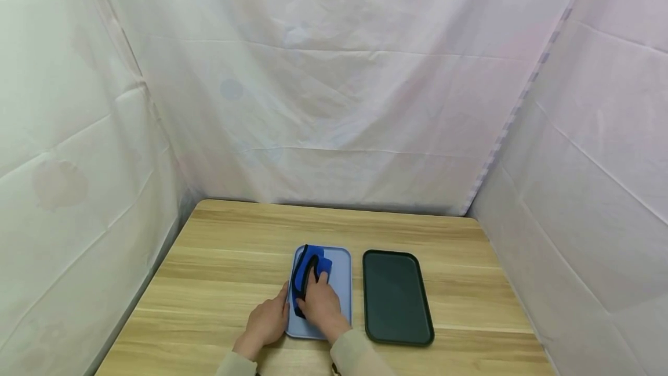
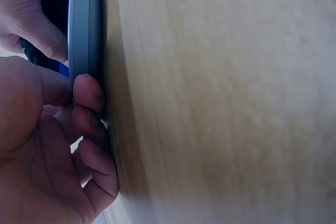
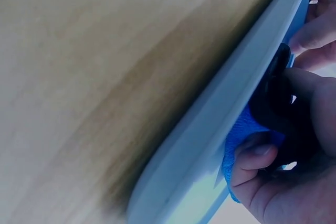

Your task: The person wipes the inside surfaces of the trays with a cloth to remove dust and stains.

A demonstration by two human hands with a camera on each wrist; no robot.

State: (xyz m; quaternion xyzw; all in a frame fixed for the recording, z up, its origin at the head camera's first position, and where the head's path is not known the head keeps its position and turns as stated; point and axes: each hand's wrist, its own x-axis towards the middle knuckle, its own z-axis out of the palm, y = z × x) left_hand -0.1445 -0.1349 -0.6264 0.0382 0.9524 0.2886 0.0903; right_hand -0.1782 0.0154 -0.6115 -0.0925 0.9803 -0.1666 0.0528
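A light blue tray (image 1: 341,286) lies on the table, with a blue, black-trimmed cloth-like thing (image 1: 301,276) along its left side. My right hand (image 1: 320,300) grips this thing by a black curved band; its blue part (image 3: 241,129) looks textured in the right wrist view. Its exact kind does not show. At the tray's left edge is my left hand (image 1: 267,321). In the left wrist view its fingertips (image 2: 88,92) lie against the tray's outer wall (image 2: 84,24), while another finger reaches over the rim, so the edge is held between them.
A dark green tray (image 1: 398,297) lies to the right of the light blue one, a narrow gap apart. Both are on a wood-grain table (image 1: 235,248). Pale curtains (image 1: 334,103) hang behind the table and on both sides.
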